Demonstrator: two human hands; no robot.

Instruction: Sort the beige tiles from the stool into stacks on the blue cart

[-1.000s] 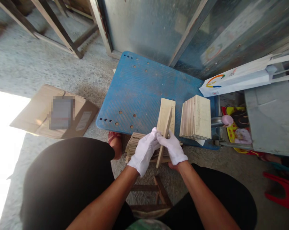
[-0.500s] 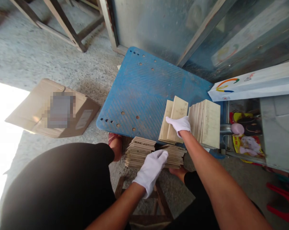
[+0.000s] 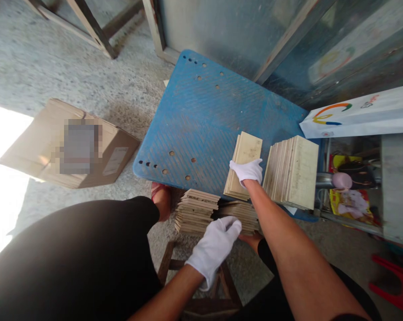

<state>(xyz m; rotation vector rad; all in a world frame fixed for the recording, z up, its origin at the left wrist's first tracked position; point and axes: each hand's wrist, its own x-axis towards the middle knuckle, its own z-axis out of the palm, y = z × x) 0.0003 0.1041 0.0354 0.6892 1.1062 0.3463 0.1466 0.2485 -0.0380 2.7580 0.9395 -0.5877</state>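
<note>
L hand (image 3: 214,249) gloved, open, fingertips touching near board pile (image 3: 238,216) on stool (image 3: 174,263), no clear grip. R hand (image 3: 248,171) released, flat on small stack (image 3: 248,149), just set down on blue pallet (image 3: 201,111) since hands parted; big stack (image 3: 291,171) just right of it.

Gloved right hand (image 3: 246,173) on boards (image 3: 246,150) (wooden)

white cotton left glove (image 3: 214,252) | white cotton right glove (image 3: 247,171) | black shorts (image 3: 64,254) | red-strapped sandal (image 3: 160,189)
</note>
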